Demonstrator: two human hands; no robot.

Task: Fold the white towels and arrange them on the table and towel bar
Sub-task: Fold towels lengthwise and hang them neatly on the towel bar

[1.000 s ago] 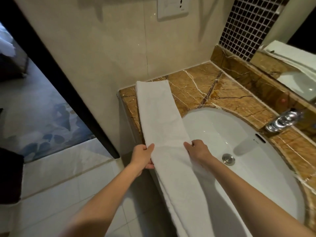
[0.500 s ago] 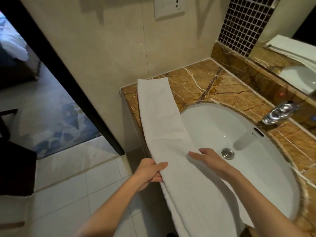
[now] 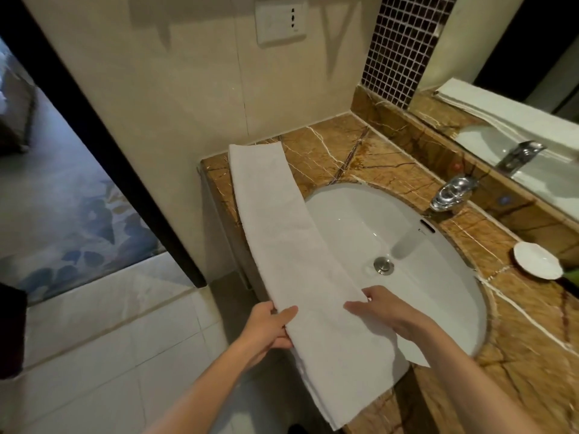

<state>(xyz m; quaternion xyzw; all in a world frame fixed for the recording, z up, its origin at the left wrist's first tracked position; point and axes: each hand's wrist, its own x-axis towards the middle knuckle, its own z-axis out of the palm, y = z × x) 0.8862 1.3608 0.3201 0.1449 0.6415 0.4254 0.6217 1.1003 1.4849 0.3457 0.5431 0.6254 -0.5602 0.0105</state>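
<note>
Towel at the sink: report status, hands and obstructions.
Left hand grips towel edge; right hand flat on top. Towel a long strip on counter, overlapping sink. Nothing blocking.

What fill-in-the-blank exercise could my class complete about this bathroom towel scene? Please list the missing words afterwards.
1. The long white towel lies along the front edge of the marble ____.
2. The left hand grips the towel's ____ edge, thumb on top.
3. The right hand rests on the towel beside the white ____.
4. Right of the sink, near the faucet, sits a small white ____.

Missing words: counter; left; sink; dish
</note>
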